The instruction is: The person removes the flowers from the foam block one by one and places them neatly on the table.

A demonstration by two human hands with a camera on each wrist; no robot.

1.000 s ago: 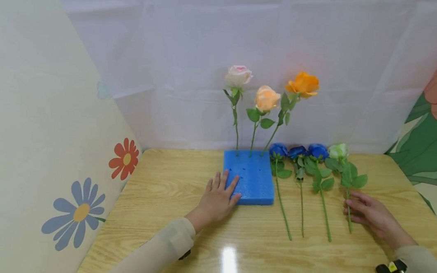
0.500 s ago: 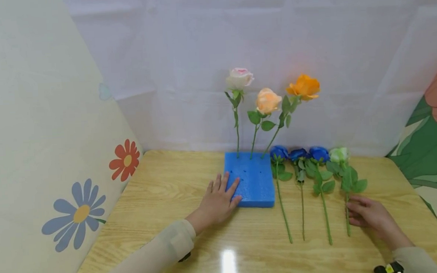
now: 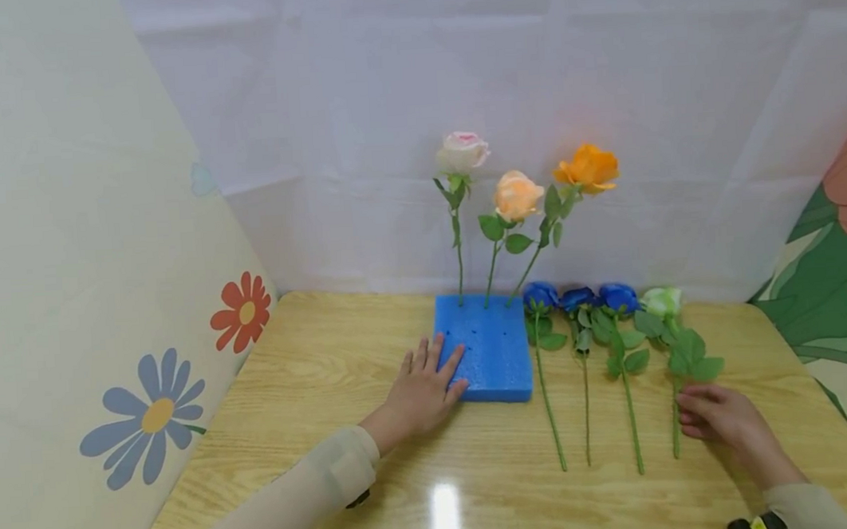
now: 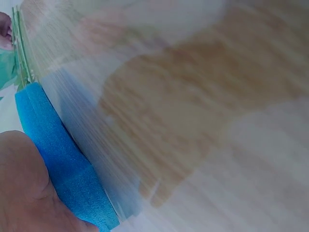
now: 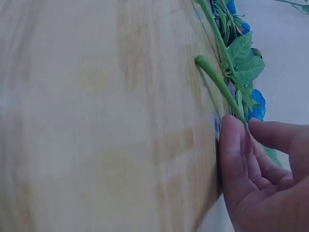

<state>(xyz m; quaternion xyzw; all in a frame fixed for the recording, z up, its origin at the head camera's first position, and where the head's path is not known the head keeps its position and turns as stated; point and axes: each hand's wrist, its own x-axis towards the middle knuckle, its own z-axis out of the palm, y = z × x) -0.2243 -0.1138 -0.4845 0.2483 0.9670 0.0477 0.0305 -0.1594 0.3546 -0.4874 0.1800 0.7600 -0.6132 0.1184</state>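
My left hand (image 3: 419, 388) rests with fingers spread on the left edge of a blue foam block (image 3: 497, 364); the left wrist view shows the thumb side against the foam (image 4: 72, 169). At the right, my right hand (image 3: 722, 417) pinches the stem of a light green rose (image 3: 661, 301) between thumb and fingers. Up close in the right wrist view, the green stem (image 5: 219, 84) runs into the fingertips, its cut end sticking out. A white-pink rose (image 3: 463, 152), a peach rose (image 3: 517, 196) and an orange rose (image 3: 587, 168) stand in the back of the block.
Three blue roses lie side by side between the block and the green rose: one left (image 3: 541, 295), one middle (image 3: 578, 297), one right (image 3: 618, 297). Small holes dot the block's top. A white cloth (image 3: 359, 140) hangs behind the wooden table (image 3: 341, 341).
My right hand has closed its fingers on the green rose's stem, and the flower head and leaves have shifted slightly right. My left hand stays on the block.
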